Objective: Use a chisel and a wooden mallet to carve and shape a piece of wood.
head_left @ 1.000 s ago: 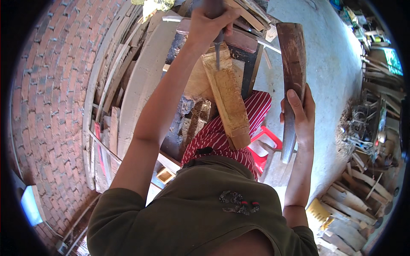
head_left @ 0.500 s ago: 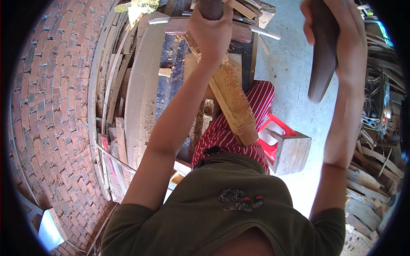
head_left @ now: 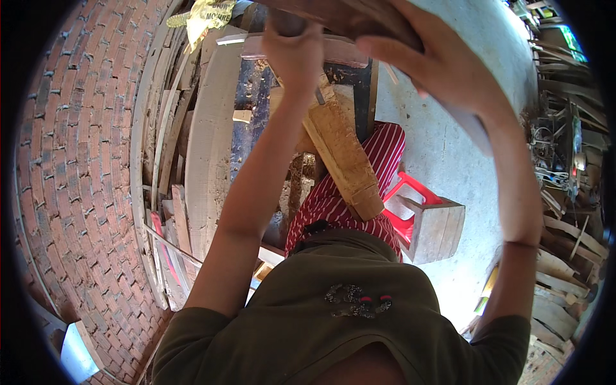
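the left hand [head_left: 295,61] has its fingers wrapped round the chisel [head_left: 287,24] and the right hand [head_left: 449,67] has its own clamped on the dark wooden club [head_left: 346,13] (likely heavy, stiff, best gripped mid-shaft), above the carved block [head_left: 343,144] slanting from surface [head_left: 247,138] to striped trousers [head_left: 387,144].

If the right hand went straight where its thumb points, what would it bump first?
Probably the left hand, fisted around a dark handle: it lies that way from the right hand, though depth is unclear.
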`<state>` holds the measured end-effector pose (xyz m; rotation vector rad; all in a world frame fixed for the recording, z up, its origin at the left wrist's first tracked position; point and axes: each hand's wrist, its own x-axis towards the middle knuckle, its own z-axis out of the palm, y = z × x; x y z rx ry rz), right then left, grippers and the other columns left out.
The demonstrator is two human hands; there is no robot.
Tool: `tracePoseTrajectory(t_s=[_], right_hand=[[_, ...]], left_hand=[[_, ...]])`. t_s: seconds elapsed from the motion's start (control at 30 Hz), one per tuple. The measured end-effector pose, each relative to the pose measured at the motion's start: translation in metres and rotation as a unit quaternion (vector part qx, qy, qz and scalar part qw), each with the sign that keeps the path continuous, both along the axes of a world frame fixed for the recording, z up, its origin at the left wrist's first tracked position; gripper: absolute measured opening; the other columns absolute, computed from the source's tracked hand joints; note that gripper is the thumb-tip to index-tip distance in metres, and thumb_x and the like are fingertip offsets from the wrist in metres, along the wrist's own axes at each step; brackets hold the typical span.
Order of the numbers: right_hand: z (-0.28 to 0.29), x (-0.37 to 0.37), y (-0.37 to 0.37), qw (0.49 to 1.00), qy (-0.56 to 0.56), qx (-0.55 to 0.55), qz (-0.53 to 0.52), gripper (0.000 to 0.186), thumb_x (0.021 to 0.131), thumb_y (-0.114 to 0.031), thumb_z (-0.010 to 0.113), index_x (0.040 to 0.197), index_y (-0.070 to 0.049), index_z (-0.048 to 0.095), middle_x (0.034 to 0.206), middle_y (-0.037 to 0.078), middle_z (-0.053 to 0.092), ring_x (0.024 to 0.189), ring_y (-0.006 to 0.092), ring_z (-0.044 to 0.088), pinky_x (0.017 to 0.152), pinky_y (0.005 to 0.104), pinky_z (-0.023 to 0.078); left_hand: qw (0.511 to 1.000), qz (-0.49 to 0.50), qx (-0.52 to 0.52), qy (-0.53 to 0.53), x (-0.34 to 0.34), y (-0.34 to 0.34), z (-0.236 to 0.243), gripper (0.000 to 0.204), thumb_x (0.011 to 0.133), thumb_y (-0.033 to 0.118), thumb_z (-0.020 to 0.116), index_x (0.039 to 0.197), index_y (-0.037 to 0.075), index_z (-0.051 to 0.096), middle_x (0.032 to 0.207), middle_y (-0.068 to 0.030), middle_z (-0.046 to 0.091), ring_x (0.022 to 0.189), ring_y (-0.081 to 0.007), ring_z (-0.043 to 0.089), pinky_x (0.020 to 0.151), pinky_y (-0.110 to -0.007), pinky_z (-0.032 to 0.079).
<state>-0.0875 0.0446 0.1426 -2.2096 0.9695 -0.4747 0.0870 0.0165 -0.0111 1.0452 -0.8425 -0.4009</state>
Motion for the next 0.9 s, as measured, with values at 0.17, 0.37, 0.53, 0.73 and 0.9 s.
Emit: tracePoseTrajectory(t_s=[0.17,0.37,0.53,0.73,0.9], right_hand=[[-0.05,-0.034,0.051,0.94,-0.157,0.23,-0.199,0.055,0.093,-0.039,0.069,0.125,0.002,0.052,0.065,0.001,0.055,0.045,0.0091,0.051,0.041,0.0231,0.041],[-0.087,-0.057,0.087,0.887,-0.21,0.286,-0.295,0.049,0.094,-0.037,0.067,0.122,0.0,0.052,0.067,0.003,0.055,0.048,0.0091,0.052,0.041,0.0239,0.042],[-0.069,-0.059,0.073,0.887,-0.219,0.271,-0.304,0.044,0.092,-0.038,0.07,0.115,-0.003,0.054,0.069,0.003,0.056,0.049,0.0099,0.053,0.042,0.0244,0.043],[0.005,-0.041,0.035,0.923,-0.277,0.139,-0.227,0.048,0.095,-0.044,0.063,0.118,-0.003,0.056,0.066,0.005,0.056,0.046,0.0093,0.052,0.041,0.0223,0.039],[0.058,-0.001,0.033,0.901,-0.333,0.121,-0.249,0.059,0.092,-0.047,0.065,0.112,0.007,0.052,0.062,0.012,0.057,0.04,0.0142,0.052,0.031,0.0253,0.044]], left_hand=[[0.977,-0.002,0.067,0.203,0.03,0.009,0.005,0.017,0.085,0.008,0.074,0.082,0.003,0.058,0.063,-0.0039,0.058,0.048,-0.0108,0.053,0.045,-0.026,0.042],[0.989,-0.051,0.01,0.14,0.011,0.014,0.025,0.021,0.085,0.01,0.076,0.078,0.005,0.057,0.062,-0.0013,0.057,0.048,-0.0094,0.051,0.044,-0.025,0.039],[0.99,0.022,0.127,-0.064,0.0,0.011,0.033,0.023,0.088,0.021,0.076,0.089,0.001,0.065,0.066,-0.0049,0.061,0.055,-0.0133,0.054,0.055,-0.031,0.045],[0.991,0.0,0.135,-0.011,-0.034,0.024,0.048,0.022,0.088,0.02,0.076,0.089,0.001,0.065,0.068,-0.0037,0.062,0.057,-0.0123,0.054,0.055,-0.03,0.045],[0.995,0.03,-0.028,-0.088,-0.049,0.011,0.025,0.022,0.087,0.016,0.077,0.095,0.0,0.065,0.076,-0.0066,0.068,0.068,-0.0139,0.063,0.062,-0.028,0.05]])
